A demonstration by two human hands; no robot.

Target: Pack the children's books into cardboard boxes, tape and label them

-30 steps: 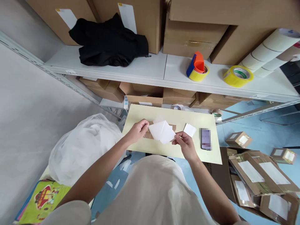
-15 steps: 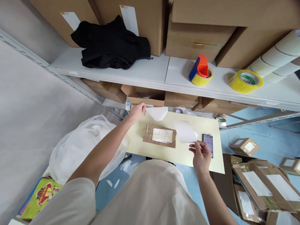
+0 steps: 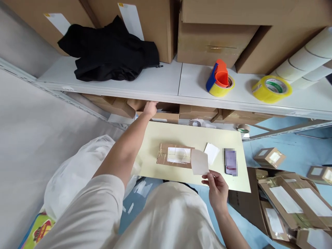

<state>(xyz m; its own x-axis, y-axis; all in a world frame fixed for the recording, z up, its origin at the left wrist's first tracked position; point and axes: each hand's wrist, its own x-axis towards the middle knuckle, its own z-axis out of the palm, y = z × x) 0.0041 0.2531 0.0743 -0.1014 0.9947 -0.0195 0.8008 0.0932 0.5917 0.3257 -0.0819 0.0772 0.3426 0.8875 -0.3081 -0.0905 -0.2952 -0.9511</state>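
Observation:
My right hand (image 3: 218, 188) pinches a white label (image 3: 199, 162) by its lower right corner. The label hangs over the right end of a taped brown cardboard parcel (image 3: 162, 155) on the pale yellow tabletop. A white label is stuck on the parcel's top. My left hand (image 3: 150, 108) reaches to an open cardboard box (image 3: 168, 117) beneath the shelf edge. Its fingers are mostly hidden there, so whether it holds anything does not show. Right of the parcel lies a small stack of white labels (image 3: 211, 153).
A phone (image 3: 230, 162) lies at the tabletop's right. On the shelf (image 3: 166, 84) are a tape dispenser (image 3: 220, 79), a yellow tape roll (image 3: 272, 89) and a black garment (image 3: 111, 52). Labelled boxes (image 3: 285, 195) are piled at right; a white plastic bag (image 3: 75, 173) stands at left.
My left hand has moved forward to the open box, and the white sheet it held is out of clear sight. My right hand has brought its label left and nearer to me.

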